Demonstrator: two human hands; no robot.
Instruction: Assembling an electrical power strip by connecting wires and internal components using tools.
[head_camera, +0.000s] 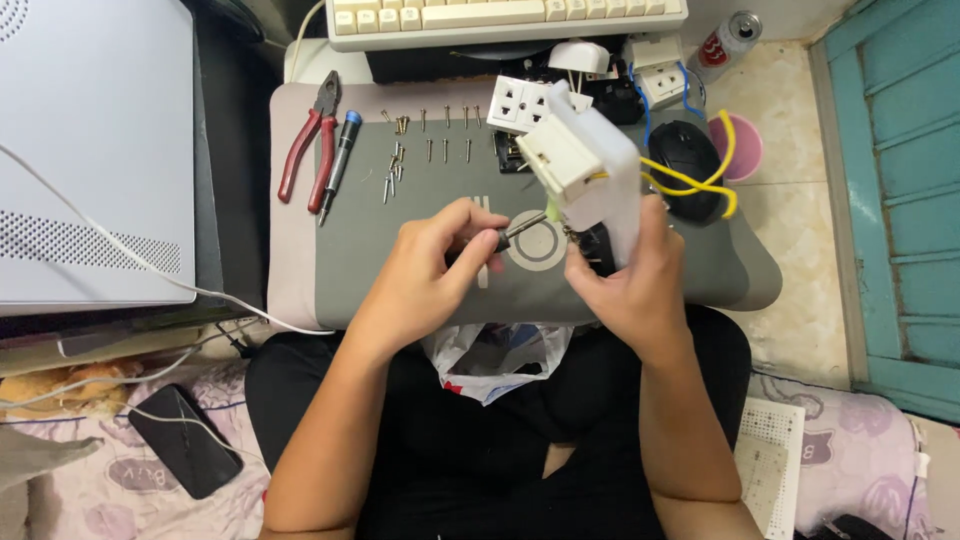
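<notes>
My left hand (435, 262) grips a dark-handled screwdriver (505, 236) whose tip points right, toward the underside of a white socket box (595, 170). My right hand (625, 280) holds that box from below, tilted up over a grey lap desk (400, 270). A white socket module (553, 160) hangs at the box's front, and yellow wires (690, 180) trail from the box to the right.
Several screws (420, 140) lie in rows on the lap desk, with red pliers (308, 145) and a blue-tipped screwdriver (338, 160) at its left. Another white socket plate (520, 103), a black mouse (688, 165), a keyboard (500, 18) and a phone (185, 440) surround me.
</notes>
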